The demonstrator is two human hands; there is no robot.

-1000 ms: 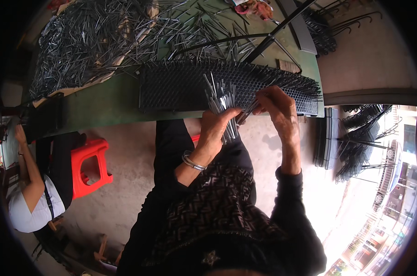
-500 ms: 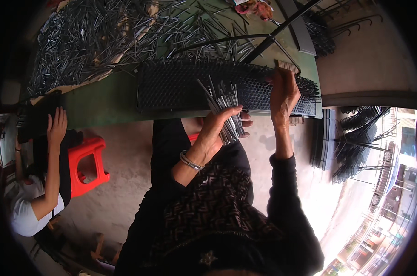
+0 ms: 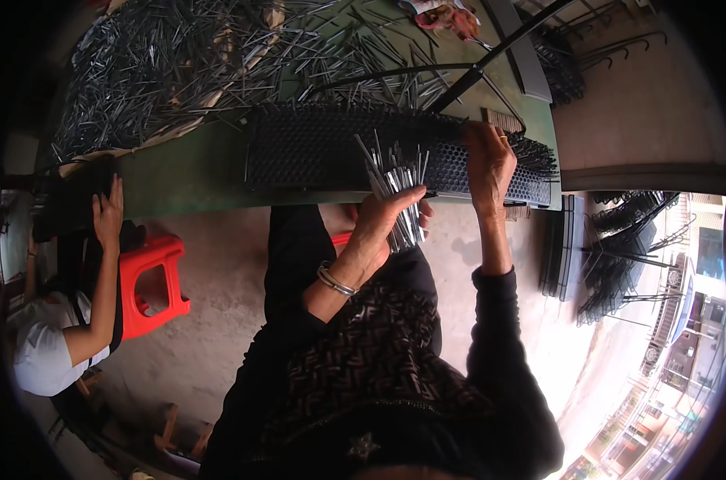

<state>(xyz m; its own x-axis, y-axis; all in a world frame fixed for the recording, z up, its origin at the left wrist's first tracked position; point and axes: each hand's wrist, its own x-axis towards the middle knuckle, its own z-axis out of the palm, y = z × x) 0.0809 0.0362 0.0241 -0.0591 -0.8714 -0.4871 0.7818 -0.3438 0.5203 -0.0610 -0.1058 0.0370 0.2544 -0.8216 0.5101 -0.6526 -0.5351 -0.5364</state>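
A bundle of thin, shiny metal rods is gripped in my left hand, held at the near edge of the table. The rods fan out at their upper ends. Behind the bundle lies a long black perforated panel with round holes in rows. Dark rod ends stick up along its far side and right end. My right hand is over the panel's right part, its fingers pinched together near the far edge. Whatever sits between those fingertips is hidden.
A big heap of loose rods covers the far left of the green table. A black bar frame crosses behind the panel. To the left, a co-worker's hand rests by a dark piece, near a red stool. Black racks stand right.
My right hand has shifted slightly left and its fingers have drawn closer over the panel. My left hand keeps the rods, a little farther right. The co-worker's hand has moved slightly.
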